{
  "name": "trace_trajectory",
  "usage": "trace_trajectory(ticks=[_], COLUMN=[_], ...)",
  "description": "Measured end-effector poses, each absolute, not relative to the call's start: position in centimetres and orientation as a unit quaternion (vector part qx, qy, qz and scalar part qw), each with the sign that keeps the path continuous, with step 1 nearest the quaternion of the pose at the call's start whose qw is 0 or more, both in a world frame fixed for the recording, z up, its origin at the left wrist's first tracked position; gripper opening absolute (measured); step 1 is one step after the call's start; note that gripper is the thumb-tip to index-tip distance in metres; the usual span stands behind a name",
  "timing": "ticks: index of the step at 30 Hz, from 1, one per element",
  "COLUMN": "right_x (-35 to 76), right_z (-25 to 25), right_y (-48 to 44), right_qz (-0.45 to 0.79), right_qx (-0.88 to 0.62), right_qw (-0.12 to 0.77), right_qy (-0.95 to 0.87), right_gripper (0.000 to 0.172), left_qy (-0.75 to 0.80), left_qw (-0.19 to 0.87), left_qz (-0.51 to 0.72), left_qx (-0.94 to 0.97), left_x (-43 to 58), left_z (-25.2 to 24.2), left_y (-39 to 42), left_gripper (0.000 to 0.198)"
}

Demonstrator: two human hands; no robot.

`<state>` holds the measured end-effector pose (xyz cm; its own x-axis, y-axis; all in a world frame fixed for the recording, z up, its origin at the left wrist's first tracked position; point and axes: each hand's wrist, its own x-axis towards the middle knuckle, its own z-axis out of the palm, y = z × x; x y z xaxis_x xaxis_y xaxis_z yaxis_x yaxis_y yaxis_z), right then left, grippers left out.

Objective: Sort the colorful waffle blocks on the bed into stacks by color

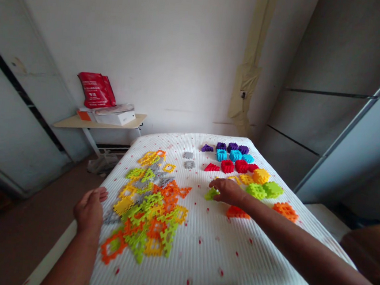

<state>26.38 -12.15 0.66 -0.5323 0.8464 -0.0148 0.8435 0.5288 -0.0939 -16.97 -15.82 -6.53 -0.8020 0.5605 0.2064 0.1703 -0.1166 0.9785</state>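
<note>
My right hand (227, 191) reaches over the right half of the bed, fingers bent down and thumb below, closed around a lime-green interlocking plastic piece (210, 194) at the sheet. An orange stack of triangular pieces (238, 213) lies just below this hand, and yellow square pieces (245, 179) are beyond it. My left hand (90, 207) is at the left edge of the bed, fingers loosely bent and nothing visible in them. Beside it spreads a mixed heap of orange, green, yellow and grey interlocking pieces (170, 193); a grey piece (112, 217) is closest to the wrist.
Colour-sorted stacks line the right side: purple (232, 147), blue (235, 156), red (227, 166), green (272, 190) and orange (285, 211). Two grey squares (190, 164) lie mid-bed. A side table (67, 122) holds a red bag (96, 91) and white box (115, 116). Cabinets (315, 113) stand right.
</note>
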Motion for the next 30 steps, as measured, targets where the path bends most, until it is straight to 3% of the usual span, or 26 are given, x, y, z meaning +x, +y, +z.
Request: trace_trajectory(ticks=[7, 30], right_x=[26.12, 26.17], right_z=[0.52, 0.70], right_y=[-12.44, -12.72], right_qz=[0.016, 0.006], right_qx=[-0.488, -0.499], right_qw=[-0.015, -0.018], right_qy=[-0.873, -0.867], right_gripper=[0.054, 0.048], left_qy=[0.658, 0.660], left_qw=[0.134, 0.142], left_qz=[0.686, 0.684], left_qx=[0.278, 0.276], left_x=[-16.55, -16.67], left_z=[-6.02, -5.88], left_y=[-16.06, -16.06], left_gripper=[0.024, 0.019])
